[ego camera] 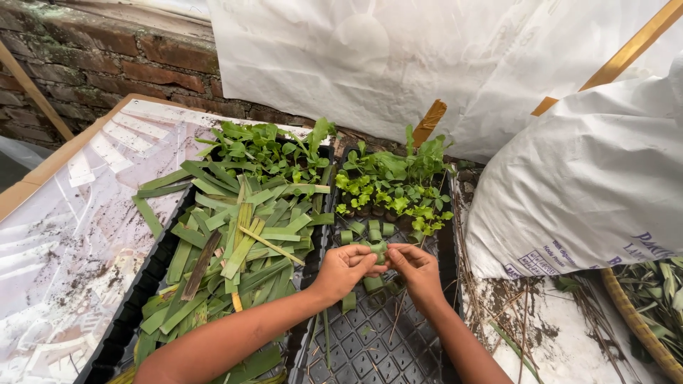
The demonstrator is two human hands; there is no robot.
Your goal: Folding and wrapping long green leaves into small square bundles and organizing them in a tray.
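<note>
My left hand [346,269] and my right hand [415,269] meet over a black seedling tray [388,338]. Together they pinch a small rolled green leaf cup [379,248] between the fingertips. Several similar rolled leaf cups [370,230] stand in the tray just beyond my hands. Behind those grow small green seedlings [395,186] in the tray's far cells. To the left lies a pile of cut green leaf strips [238,245] on a second black tray [135,313].
More seedlings [267,149] grow at the far end of the left tray. A large white sack [583,185] sits at right, a woven basket [644,331] with leaf scraps at the lower right. A plastic-covered board [78,213] lies at left, a brick wall [107,64] behind.
</note>
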